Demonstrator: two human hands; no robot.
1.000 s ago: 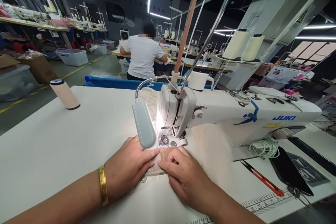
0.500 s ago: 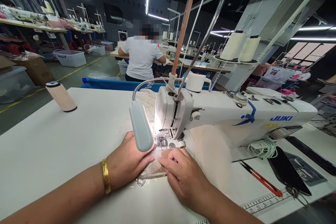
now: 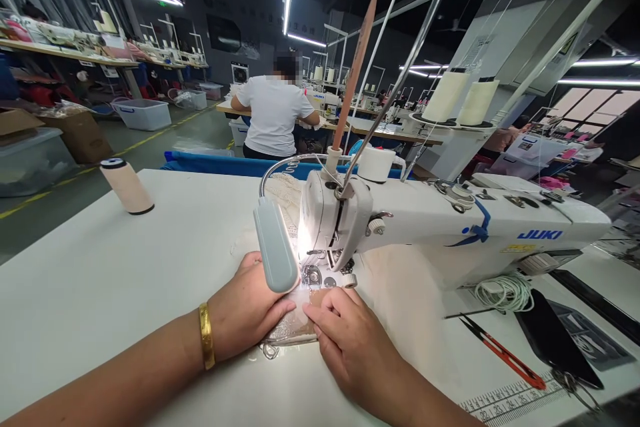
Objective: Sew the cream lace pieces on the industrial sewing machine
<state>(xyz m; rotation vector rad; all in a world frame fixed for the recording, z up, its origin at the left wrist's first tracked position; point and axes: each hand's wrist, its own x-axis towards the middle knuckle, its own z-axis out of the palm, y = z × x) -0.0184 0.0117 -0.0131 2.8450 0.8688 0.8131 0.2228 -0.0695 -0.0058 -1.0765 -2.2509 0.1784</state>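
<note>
Right hand (image 3: 357,337), fingers curled, pinned sheer fabric (image 3: 293,325) just before the JUKI machine's needle area; left hand (image 3: 250,307) lay on its other side, grip unclear under lamp (image 3: 275,247). Thread cone (image 3: 127,188) stood farther left.

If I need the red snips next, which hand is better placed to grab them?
Probably the right hand: it rests on the fabric on the same side as the red snips. The left hand is farther away, with the right forearm between.
</note>
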